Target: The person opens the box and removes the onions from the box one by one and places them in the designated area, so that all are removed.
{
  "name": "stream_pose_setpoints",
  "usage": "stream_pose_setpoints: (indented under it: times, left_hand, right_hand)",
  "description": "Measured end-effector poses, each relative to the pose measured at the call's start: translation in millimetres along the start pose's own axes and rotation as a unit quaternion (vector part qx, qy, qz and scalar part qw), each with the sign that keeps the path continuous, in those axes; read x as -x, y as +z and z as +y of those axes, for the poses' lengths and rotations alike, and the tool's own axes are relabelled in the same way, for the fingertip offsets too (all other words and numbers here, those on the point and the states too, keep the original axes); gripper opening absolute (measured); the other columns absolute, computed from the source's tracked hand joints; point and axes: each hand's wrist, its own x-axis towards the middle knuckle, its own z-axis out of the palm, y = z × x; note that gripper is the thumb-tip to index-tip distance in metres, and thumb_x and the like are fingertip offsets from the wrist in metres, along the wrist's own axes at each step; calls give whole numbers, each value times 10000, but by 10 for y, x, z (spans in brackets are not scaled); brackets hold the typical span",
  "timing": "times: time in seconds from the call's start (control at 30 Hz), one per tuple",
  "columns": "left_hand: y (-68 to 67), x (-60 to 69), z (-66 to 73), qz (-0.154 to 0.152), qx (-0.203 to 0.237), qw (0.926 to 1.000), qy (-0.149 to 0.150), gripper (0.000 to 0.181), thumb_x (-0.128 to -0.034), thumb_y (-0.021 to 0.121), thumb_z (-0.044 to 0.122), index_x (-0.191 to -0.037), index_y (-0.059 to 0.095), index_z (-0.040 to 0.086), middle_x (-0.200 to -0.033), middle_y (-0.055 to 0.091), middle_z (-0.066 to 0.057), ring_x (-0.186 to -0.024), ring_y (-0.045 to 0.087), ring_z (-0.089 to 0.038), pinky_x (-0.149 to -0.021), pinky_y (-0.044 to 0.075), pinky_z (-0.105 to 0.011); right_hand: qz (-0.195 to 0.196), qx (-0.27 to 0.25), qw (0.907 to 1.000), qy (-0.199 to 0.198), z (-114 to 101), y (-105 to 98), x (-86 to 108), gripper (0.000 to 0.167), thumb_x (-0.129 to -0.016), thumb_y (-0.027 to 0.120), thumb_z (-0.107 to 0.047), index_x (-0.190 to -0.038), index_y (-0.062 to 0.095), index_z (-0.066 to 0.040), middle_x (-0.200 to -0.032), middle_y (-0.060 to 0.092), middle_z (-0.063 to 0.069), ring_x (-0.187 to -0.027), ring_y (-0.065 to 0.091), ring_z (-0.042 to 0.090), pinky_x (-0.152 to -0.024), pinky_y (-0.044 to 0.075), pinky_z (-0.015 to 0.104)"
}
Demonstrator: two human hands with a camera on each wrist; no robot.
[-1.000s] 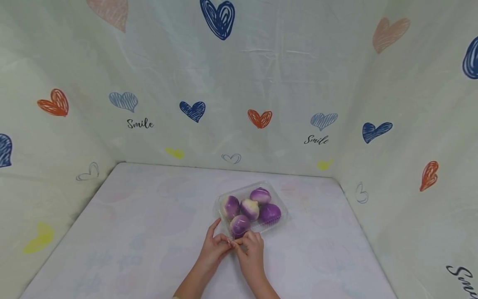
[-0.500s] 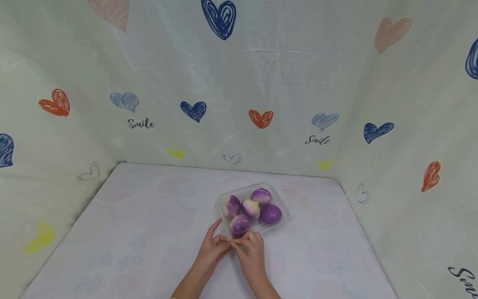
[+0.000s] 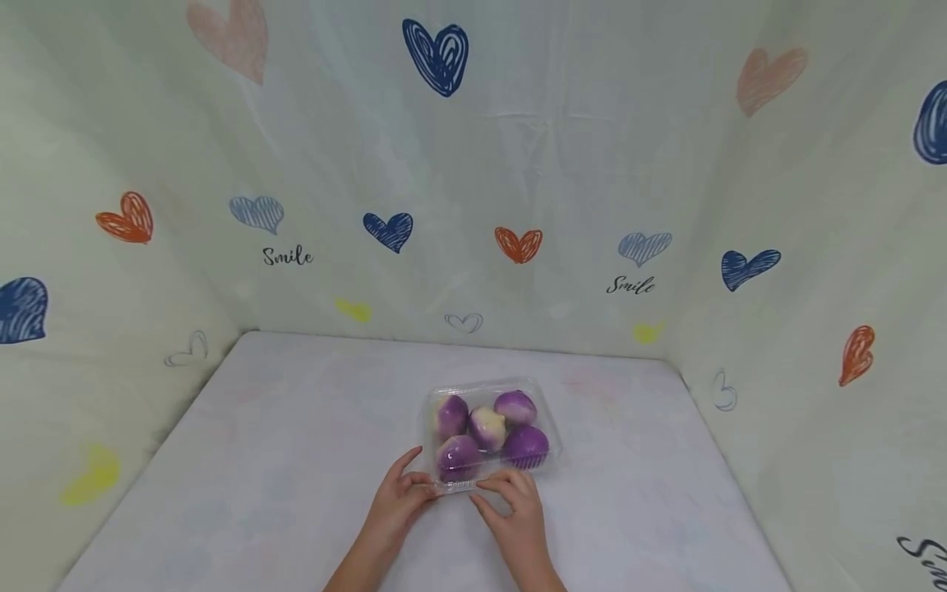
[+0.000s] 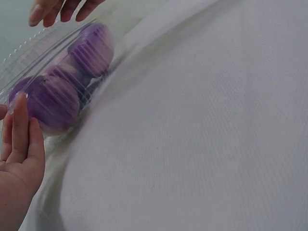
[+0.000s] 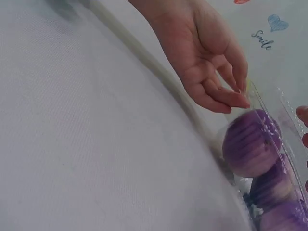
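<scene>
A clear plastic clamshell container (image 3: 549, 419) lies on the table with its lid over several purple-and-white turnips (image 3: 458, 455). In the right wrist view the turnips (image 5: 251, 144) show through its ribbed wall. My left hand (image 3: 394, 507) pinches the front edge near the left corner; its thumb and fingertips meet at the rim. Curled over the same edge, further right, my right hand (image 3: 515, 518) has its forefinger at the rim and its thumb just in front. In the left wrist view, fingers touch the container (image 4: 53, 53) from the lower left, and other fingertips hang over its top.
A pale white cloth covers the table (image 3: 311, 427). Behind it and on both sides stands a light fabric screen (image 3: 547, 173) printed with hearts and the word Smile.
The container has turned slightly and come nearer to me. Both hands moved from nearly touching at its front corner to a little apart along the front edge. The head view has shifted slightly.
</scene>
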Motion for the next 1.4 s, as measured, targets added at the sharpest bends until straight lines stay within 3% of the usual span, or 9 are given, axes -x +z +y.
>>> stream_pose_setpoints:
  times: [0.2,0.47,0.67,0.83,0.93,1.17,1.4]
  left_hand:
    - [-101,52,54,294,-86,9995,13,752,-822,630,-138,-1476,278,-22,-946,595,-86,-782,646,-145,-810,535,-294]
    - [-245,91,125,577,-518,9970,-31,696,-803,642,-130,-1432,363,-24,-988,598,-102,-784,634,-149,-800,536,-280]
    - [-342,112,170,856,-805,9930,90,664,-793,655,-136,-1402,419,-16,-976,625,-101,-765,625,-132,-748,527,-257]
    - [-413,115,219,989,-839,9914,180,675,-774,644,-161,-1398,427,-22,-971,620,-99,-773,616,-124,-734,519,-252]
    - [-459,118,260,1040,-814,9910,197,682,-773,631,-173,-1403,415,-25,-972,615,-92,-775,614,-124,-733,517,-247]
    - [-577,120,311,956,-741,9912,538,681,-780,607,-212,-1405,375,-73,-989,601,-80,-777,610,-110,-731,525,-234]
    - [-643,87,329,955,-874,9891,705,665,-783,622,-199,-1394,384,-84,-1007,591,-69,-813,606,-114,-740,527,-231]
  right_hand:
    - [107,63,9999,86,41,-62,33,352,-597,886,43,-872,733,-115,-915,608,-121,-870,542,109,-810,426,171]
    - [233,48,9990,373,89,-133,50,319,-616,875,47,-870,737,-88,-923,620,-121,-879,538,113,-795,421,151]
    - [461,133,9986,235,125,-180,54,360,-579,879,80,-860,733,-92,-892,639,-56,-857,549,161,-794,418,145]
    - [511,120,9982,303,-113,-290,-71,363,-552,852,150,-827,716,-44,-845,640,29,-815,550,204,-769,419,140]
    - [499,92,9981,355,-205,-341,-118,347,-564,839,161,-825,710,-28,-839,638,48,-810,544,200,-758,418,134]
    - [441,62,9977,510,-179,-364,-100,337,-576,839,153,-826,711,-33,-843,635,53,-819,546,207,-758,412,127]
    - [328,60,9993,149,3,-353,-45,348,-556,861,135,-812,715,-50,-847,632,59,-815,548,237,-748,416,180]
